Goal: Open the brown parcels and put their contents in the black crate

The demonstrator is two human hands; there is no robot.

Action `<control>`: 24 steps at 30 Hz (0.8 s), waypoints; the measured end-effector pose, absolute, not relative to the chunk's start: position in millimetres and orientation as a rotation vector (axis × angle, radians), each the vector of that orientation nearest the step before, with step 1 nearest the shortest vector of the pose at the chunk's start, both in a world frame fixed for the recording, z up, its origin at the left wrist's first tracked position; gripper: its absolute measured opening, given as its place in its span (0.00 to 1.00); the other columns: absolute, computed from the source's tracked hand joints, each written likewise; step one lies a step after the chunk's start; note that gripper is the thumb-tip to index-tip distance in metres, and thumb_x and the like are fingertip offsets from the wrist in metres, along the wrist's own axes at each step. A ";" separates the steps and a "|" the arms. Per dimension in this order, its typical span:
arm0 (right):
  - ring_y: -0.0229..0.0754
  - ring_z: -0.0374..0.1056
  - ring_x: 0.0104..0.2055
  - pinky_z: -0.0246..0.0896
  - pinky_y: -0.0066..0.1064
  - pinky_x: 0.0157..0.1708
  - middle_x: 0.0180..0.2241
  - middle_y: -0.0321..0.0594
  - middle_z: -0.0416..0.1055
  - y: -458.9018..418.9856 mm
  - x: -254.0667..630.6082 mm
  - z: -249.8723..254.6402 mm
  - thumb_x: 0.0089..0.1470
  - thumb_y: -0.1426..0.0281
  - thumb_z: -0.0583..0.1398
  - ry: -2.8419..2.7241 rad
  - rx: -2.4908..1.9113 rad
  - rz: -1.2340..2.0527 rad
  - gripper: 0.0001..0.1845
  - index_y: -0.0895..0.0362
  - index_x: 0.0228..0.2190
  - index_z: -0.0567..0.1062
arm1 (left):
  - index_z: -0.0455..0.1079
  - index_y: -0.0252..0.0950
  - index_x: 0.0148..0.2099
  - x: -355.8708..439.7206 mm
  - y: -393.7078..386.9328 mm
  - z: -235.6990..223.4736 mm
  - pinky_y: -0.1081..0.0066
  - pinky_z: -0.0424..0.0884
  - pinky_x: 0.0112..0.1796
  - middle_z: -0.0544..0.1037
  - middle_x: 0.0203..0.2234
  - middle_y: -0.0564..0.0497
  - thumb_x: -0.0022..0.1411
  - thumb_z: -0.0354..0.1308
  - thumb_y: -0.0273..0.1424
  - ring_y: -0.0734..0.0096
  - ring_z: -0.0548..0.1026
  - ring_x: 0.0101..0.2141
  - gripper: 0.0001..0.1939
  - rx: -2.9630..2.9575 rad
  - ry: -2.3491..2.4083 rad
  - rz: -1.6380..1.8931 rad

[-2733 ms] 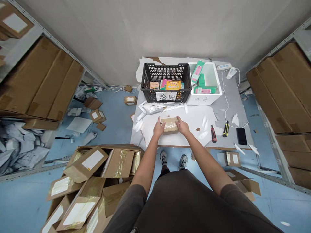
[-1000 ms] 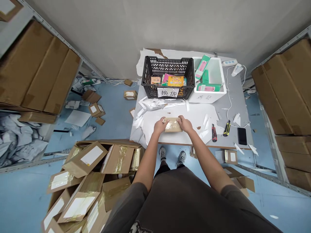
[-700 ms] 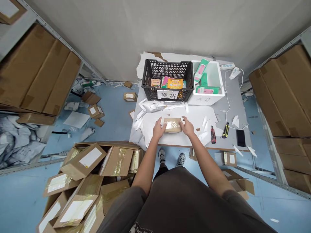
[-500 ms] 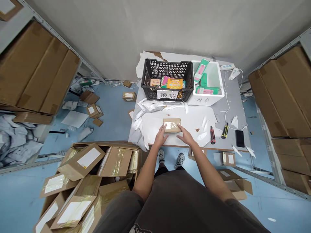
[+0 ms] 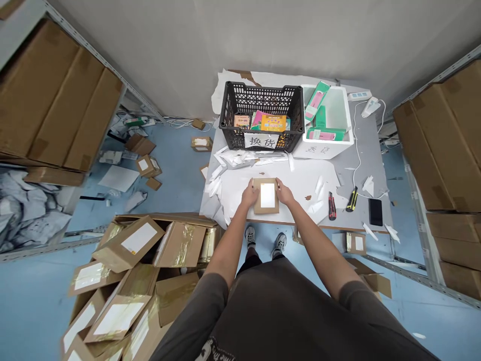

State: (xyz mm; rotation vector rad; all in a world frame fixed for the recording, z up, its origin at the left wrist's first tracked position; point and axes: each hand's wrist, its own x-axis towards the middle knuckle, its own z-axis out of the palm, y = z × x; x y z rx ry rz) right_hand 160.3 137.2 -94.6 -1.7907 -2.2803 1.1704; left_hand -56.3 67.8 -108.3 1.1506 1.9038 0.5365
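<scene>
A small brown cardboard box (image 5: pixel 266 196) with a white label on top lies near the front edge of the table (image 5: pixel 361 165). My left hand (image 5: pixel 249 194) grips its left side with the fingers curled on the edge. Against the box's right side, my right hand (image 5: pixel 284 193) holds it the same way. Both arms reach forward over my dark clothing.
A black crate (image 5: pixel 262 118) of coloured packets and a white foam box (image 5: pixel 329 125) of green and pink packets stand at the table's back. Two utility knives (image 5: pixel 332 206), a phone (image 5: pixel 375 212) and paper scraps lie to the right. Taped cartons (image 5: pixel 130 260) pile on the floor at left.
The box has been turned over: its taped face showed before, its white label faces up now. Both hands let go briefly, then took hold of its sides again.
</scene>
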 end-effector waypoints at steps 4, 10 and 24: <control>0.56 0.70 0.62 0.67 0.46 0.61 0.64 0.51 0.70 113.4 167.1 -119.2 0.66 0.68 0.57 -2.204 -1.762 1.150 0.41 0.54 0.76 0.53 | 0.54 0.34 0.78 -52.2 45.5 -139.1 0.52 0.63 0.66 0.65 0.71 0.35 0.66 0.61 0.36 0.47 0.64 0.69 0.42 1.309 1.827 0.637; 0.55 0.68 0.64 0.67 0.48 0.63 0.68 0.50 0.64 53.5 189.7 -141.3 0.64 0.61 0.62 -2.148 -1.733 1.326 0.44 0.49 0.75 0.53 | 0.51 0.39 0.79 -38.0 -9.0 -162.9 0.52 0.58 0.70 0.61 0.73 0.39 0.70 0.59 0.36 0.53 0.59 0.72 0.40 1.300 1.660 0.763; 0.57 0.62 0.70 0.58 0.54 0.70 0.71 0.45 0.62 41.0 189.3 -153.2 0.60 0.62 0.60 -1.886 -1.612 1.428 0.46 0.49 0.75 0.55 | 0.44 0.38 0.81 -23.7 -25.3 -162.3 0.55 0.63 0.67 0.59 0.75 0.37 0.70 0.59 0.51 0.51 0.65 0.70 0.48 0.729 1.657 0.722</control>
